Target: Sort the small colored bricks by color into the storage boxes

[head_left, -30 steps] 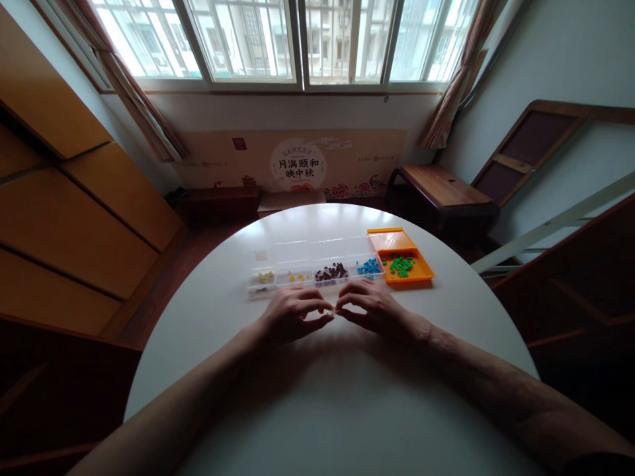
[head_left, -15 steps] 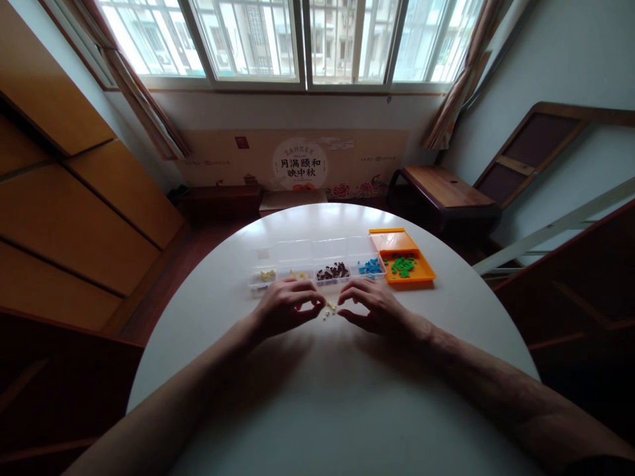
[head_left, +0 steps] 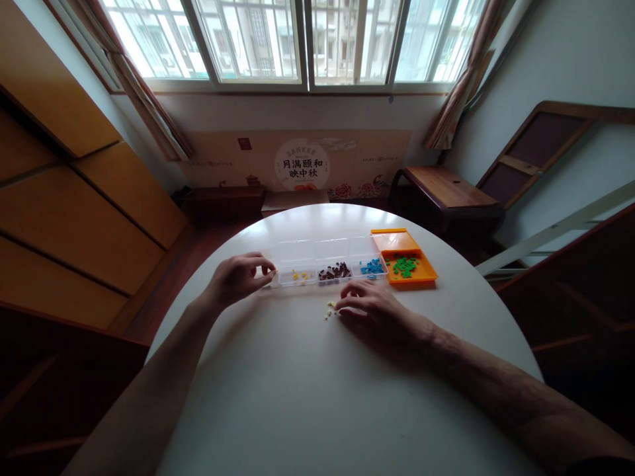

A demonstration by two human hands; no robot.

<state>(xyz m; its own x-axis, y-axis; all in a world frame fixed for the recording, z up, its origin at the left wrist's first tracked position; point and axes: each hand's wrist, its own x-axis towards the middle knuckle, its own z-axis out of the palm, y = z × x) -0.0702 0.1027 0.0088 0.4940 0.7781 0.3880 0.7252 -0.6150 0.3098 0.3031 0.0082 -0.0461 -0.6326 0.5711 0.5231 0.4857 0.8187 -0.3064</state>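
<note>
My left hand (head_left: 241,279) is over the left end of a clear compartment box (head_left: 297,283), thumb and forefinger pinched together. Whatever sits between those fingertips is too small to make out, and the hand hides the leftmost compartment. Several tiny pale yellow pieces (head_left: 330,313) lie loose on the white table. My right hand (head_left: 374,305) rests beside them, its curled fingertips closed at the edge of the little group. Whether a piece is between them is hidden. Other compartments contain yellow pieces (head_left: 301,276), dark brown pieces (head_left: 335,271) and blue pieces (head_left: 372,266).
An orange tray (head_left: 426,270) with green pieces (head_left: 405,266) stands at the box's right end. The box's transparent lids (head_left: 332,248) are folded back behind it. The round white table (head_left: 317,396) has its far edge towards a low wooden bench (head_left: 449,185) and the window wall.
My left hand has moved left and away, from the loose pale pieces to the box's left end. My right hand stays near the pieces, its fingertips now closer together.
</note>
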